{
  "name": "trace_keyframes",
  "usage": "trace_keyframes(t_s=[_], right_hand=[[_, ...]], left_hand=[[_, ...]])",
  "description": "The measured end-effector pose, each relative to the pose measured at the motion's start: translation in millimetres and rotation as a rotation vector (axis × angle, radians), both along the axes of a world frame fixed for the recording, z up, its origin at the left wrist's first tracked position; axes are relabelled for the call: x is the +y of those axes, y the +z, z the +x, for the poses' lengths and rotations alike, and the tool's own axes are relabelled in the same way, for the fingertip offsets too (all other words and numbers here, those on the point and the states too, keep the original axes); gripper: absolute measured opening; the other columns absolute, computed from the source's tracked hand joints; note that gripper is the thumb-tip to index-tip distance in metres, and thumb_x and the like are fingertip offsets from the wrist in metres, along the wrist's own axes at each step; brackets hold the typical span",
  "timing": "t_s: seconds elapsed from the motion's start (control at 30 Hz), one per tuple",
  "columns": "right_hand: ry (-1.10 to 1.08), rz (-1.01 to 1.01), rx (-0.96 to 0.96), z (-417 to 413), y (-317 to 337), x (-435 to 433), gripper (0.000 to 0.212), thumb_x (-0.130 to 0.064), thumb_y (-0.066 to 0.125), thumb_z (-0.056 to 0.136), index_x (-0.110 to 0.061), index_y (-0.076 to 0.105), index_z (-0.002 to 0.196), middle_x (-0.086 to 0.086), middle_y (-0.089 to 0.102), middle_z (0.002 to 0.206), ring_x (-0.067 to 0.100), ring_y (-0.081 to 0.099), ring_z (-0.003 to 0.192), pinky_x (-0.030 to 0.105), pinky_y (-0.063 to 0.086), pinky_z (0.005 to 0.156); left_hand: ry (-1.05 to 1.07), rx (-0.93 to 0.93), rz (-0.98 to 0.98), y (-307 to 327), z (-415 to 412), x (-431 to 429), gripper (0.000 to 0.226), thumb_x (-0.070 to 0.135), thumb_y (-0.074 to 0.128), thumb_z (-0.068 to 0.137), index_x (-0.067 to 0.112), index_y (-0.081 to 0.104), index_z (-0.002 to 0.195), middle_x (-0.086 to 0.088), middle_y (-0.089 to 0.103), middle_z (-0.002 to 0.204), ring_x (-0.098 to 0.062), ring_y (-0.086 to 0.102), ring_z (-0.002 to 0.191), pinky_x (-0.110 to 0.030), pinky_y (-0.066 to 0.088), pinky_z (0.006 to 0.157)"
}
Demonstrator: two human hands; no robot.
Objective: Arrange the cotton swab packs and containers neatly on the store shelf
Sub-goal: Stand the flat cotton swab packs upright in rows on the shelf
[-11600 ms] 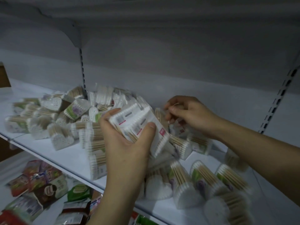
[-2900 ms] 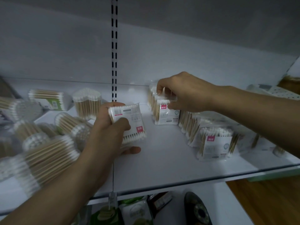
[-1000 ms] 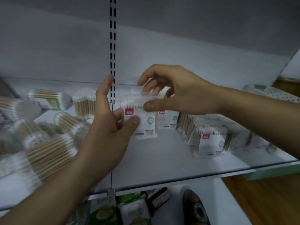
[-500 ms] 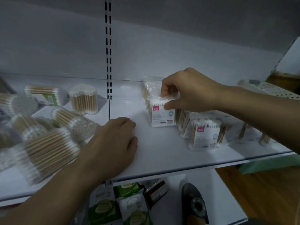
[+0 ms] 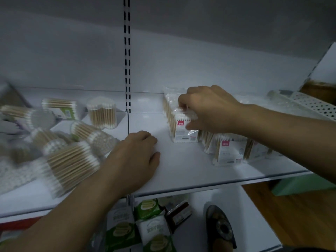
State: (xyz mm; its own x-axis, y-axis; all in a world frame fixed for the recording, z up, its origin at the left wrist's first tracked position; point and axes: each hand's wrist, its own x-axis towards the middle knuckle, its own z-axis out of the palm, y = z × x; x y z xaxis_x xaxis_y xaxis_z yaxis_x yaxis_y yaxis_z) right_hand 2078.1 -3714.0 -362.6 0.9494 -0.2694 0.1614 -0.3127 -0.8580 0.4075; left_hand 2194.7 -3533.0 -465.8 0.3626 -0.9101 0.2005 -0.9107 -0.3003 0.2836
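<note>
Item: flat clear-plastic cotton swab pack with a pink label and wooden sticks [image 5: 184, 132], upright at the front of a file of like packs that runs toward the back edge of the white store shelf [image 5: 181, 171], right of the seam between the two shelf boards. Right hand [image 5: 209, 110]: fingers curled over the pack's top edge, thumb on its face, pinching it, apparently to square it against the packs behind. Left hand [image 5: 134, 157]: knuckles up, fingers loosely bent, resting on bare shelf near the front edge beside the seam; it holds nothing and seems only to steady the person. Adjacent: a second file of pink-label packs [image 5: 230, 151] toward the right front, leaning and less even, probably the next to straighten. Left board: round clear containers of wooden-stemmed swabs [image 5: 72, 160] lying tumbled and blurred, one lobed container [image 5: 101, 113] standing upright near the back, and a rectangular box with a green label [image 5: 60, 108]. These crowd the left hand and would block any packs spreading leftward. Also: black-slotted upright [image 5: 127, 51] on the back wall; white perforated panel [image 5: 312, 104] at the right end; green-and-white packets [image 5: 151, 224] on the level below.
</note>
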Motion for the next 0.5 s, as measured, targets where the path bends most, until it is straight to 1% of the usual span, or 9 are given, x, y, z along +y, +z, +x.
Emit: trace_keyframes(t_s=[0.07,0.1,0.17,0.27,0.33,0.43,0.5], right_hand=[[-0.026,0.041,-0.02,-3,0,5,0.061,-0.046,0.081,0.078,-0.027,0.05,0.126,0.0,0.054,0.117,0.027,0.054,0.107,0.039,0.039,0.082],[-0.033,0.067,-0.04,-5,2,9,0.067,-0.048,0.081,0.077,-0.029,0.046,0.131,0.0,0.053,0.121,0.026,0.052,0.11,0.041,0.039,0.086],[-0.038,0.112,-0.085,-10,6,19,0.07,-0.053,0.078,0.079,-0.032,0.043,0.135,0.0,0.05,0.126,0.025,0.049,0.114,0.044,0.039,0.093],[-0.025,0.158,-0.156,-18,13,37,0.058,-0.061,0.065,0.087,-0.035,0.044,0.134,-0.001,0.05,0.128,0.023,0.047,0.115,0.045,0.039,0.095],[-0.001,0.257,-0.221,-21,14,52,0.049,-0.06,0.059,0.09,-0.036,0.046,0.131,-0.004,0.051,0.125,0.02,0.047,0.114,0.043,0.041,0.095],[0.077,0.424,-0.357,-20,6,79,0.04,-0.055,0.059,0.092,-0.037,0.05,0.127,-0.007,0.052,0.122,0.017,0.047,0.115,0.042,0.043,0.096],[0.137,0.501,-0.427,-17,-7,98,0.036,-0.05,0.061,0.093,-0.038,0.051,0.126,-0.01,0.051,0.123,0.012,0.047,0.118,0.036,0.043,0.098]], left_hand=[[-0.006,0.002,-0.001,3,-1,0,0.049,0.043,0.037,0.102,0.013,0.058,0.135,-0.004,0.056,0.137,-0.024,0.055,0.125,-0.043,0.048,0.104],[-0.011,0.003,-0.018,6,-1,1,0.044,0.037,0.043,0.104,0.014,0.055,0.139,-0.003,0.054,0.139,-0.022,0.054,0.126,-0.041,0.046,0.105],[-0.011,-0.006,-0.093,14,-2,6,0.043,0.031,0.049,0.103,0.015,0.053,0.143,-0.003,0.054,0.142,-0.021,0.054,0.128,-0.039,0.046,0.106],[0.033,-0.062,-0.209,31,-6,22,0.043,0.028,0.052,0.102,0.014,0.056,0.142,-0.005,0.056,0.144,-0.025,0.055,0.128,-0.04,0.049,0.104],[0.061,-0.123,-0.262,39,-6,35,0.042,0.025,0.055,0.1,0.011,0.059,0.139,-0.008,0.058,0.142,-0.029,0.057,0.126,-0.041,0.049,0.103],[0.101,-0.2,-0.308,43,0,58,0.04,0.021,0.061,0.095,0.006,0.065,0.131,-0.013,0.063,0.133,-0.033,0.06,0.121,-0.046,0.052,0.1],[0.144,-0.224,-0.333,43,4,76,0.041,0.016,0.065,0.091,0.004,0.065,0.13,-0.015,0.063,0.132,-0.035,0.059,0.124,-0.047,0.051,0.101]])
